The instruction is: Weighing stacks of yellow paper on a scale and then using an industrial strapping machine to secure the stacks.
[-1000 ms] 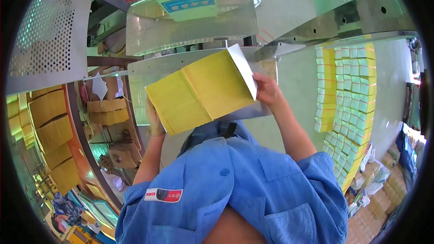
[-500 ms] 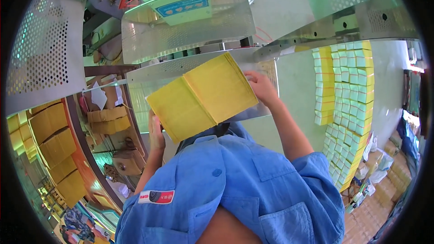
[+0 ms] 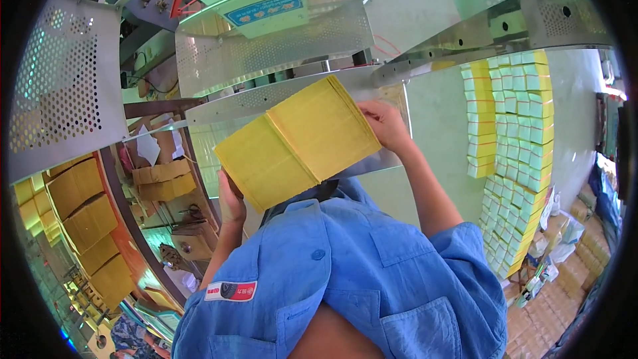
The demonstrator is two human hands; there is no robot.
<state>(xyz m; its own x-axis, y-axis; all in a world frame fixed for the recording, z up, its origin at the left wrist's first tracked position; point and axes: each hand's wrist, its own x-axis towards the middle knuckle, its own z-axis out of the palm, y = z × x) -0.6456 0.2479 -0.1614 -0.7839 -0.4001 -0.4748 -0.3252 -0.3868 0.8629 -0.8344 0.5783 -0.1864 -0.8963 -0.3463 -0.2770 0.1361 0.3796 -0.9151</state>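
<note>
Between my hands is a yellow paper stack [image 3: 299, 143] with a crease across its middle, tilted so its right end sits farther from me. Several layers show along its right edge. My left hand [image 3: 231, 198] grips the near left edge, its fingertips hidden under the paper. At the right edge, my right hand [image 3: 385, 125] has its fingers bent around the side. Beneath the stack is a shiny metal machine table [image 3: 219, 116].
A clear guard [image 3: 279, 36] stands ahead of the stack, and a metal rail [image 3: 492, 30] crosses at the right. Banded paper bundles [image 3: 518, 133] stand in rows on the floor. At left are a perforated panel [image 3: 63, 73] and yellow stacks [image 3: 86, 219]. Another person [image 3: 133, 336] is at lower left.
The yellow paper stack shifts very slightly up and left in the picture. Both hands keep their hold, and my right fingers curl a little closer to the edge.
</note>
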